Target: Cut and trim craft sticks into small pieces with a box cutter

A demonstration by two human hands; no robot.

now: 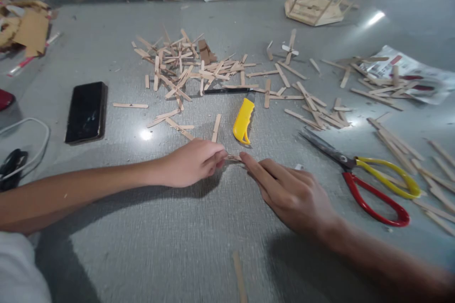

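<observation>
A short wooden craft stick (233,157) spans the gap between my two hands, most of it hidden by fingers. My left hand (194,163) is closed, its thumb and fingers pinching the stick's left end. At the other end, the fingers of my right hand (289,191) are pressed together on the stick. Just beyond them lies a utility knife with a yellow handle (242,120). Another craft stick (216,128) lies beside my left hand's fingertips. Scissors with one red and one yellow handle (350,164) rest, blades parted, to the right of my right hand.
A pile of craft sticks (177,71) spreads across the table's middle, with more at right beside a plastic packet (408,68). A black phone (86,112) and a white cable (46,139) lie left. A stick-built frame (314,12) stands at the back right. One stick (239,277) lies near me.
</observation>
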